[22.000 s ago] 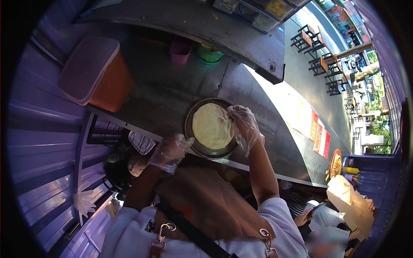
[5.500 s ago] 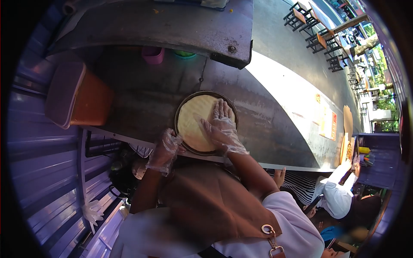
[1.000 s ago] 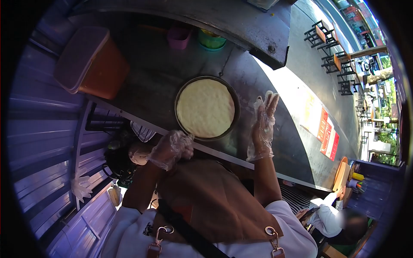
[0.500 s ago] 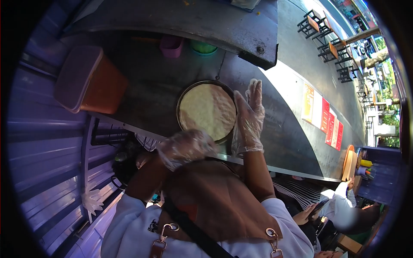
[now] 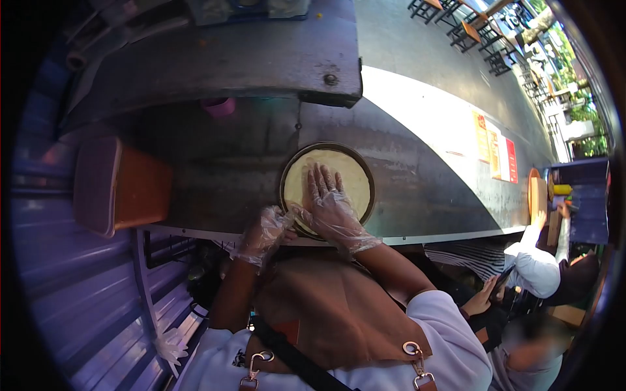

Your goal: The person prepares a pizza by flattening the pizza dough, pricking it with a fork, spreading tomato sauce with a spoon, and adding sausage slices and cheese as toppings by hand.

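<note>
A round dark-rimmed pan (image 5: 372, 199) rests on the metal counter, with pale flattened dough (image 5: 355, 176) filling it. Both hands wear clear plastic gloves. My right hand (image 5: 329, 205) lies flat on the dough, fingers stretched out and pointing away from me. At the pan's near left edge is my left hand (image 5: 267, 231), its fingers bent near the rim; whether they hold anything is hidden by the crinkled glove.
An orange-brown container (image 5: 140, 189) stands on the counter (image 5: 222, 176) at left. A pink cup (image 5: 218, 106) sits under the raised metal shelf (image 5: 261, 65). Red and white sheets (image 5: 495, 153) lie at right. Several people are at lower right, one holding a phone (image 5: 502, 283).
My right hand has come from beside the pan onto the dough. My left hand has moved from the dough's near edge to the pan's near left side. The camera view has shifted.
</note>
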The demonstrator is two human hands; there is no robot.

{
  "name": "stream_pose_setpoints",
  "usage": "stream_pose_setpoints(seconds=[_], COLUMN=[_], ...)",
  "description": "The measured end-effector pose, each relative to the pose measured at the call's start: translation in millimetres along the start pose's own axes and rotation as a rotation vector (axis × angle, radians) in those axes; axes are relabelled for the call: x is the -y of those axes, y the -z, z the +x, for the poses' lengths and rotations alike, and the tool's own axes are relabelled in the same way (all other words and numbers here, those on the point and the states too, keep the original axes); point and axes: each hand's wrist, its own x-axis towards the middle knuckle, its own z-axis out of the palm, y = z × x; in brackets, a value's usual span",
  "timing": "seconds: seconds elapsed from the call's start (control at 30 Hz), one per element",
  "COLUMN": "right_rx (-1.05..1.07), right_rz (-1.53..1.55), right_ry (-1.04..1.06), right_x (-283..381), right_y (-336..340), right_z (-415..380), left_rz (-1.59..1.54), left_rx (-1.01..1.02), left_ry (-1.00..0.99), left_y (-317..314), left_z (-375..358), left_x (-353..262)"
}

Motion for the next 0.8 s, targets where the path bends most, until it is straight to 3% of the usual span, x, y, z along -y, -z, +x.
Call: stream_pose_setpoints(seconds=[0.1,0.17,0.27,0.4,0.8], right_rx=[-0.034,-0.022,0.09,0.04,0.033], right_rz=[0.019,0.082,0.224,0.078,0.131], right_ry=[-0.039,-0.082,-0.081,0.016,0.055], right_x=[-9.6,-12.1,-21.2,-47.7,-70.7], right_y=[-4.3,-2.2,18.0,2.1,23.4], right_z=[0.0,4.4,8.7,8.9,17.2], left_rz=[-0.254,0.029,0.025,0.097,0.123], left_rx=[0.019,-0.017,-0.003,-0.058,-0.02], left_ry=[-0.068,-0.122,-0.236,-0.181,-0.207], left_y=[-2.6,-11.7,-12.6,-21.2,-20.7], left_z=[6.5,1.9,2.1,-4.9,-11.6], left_x=[9.0,-3.3,2.2,-7.3,-13.0])
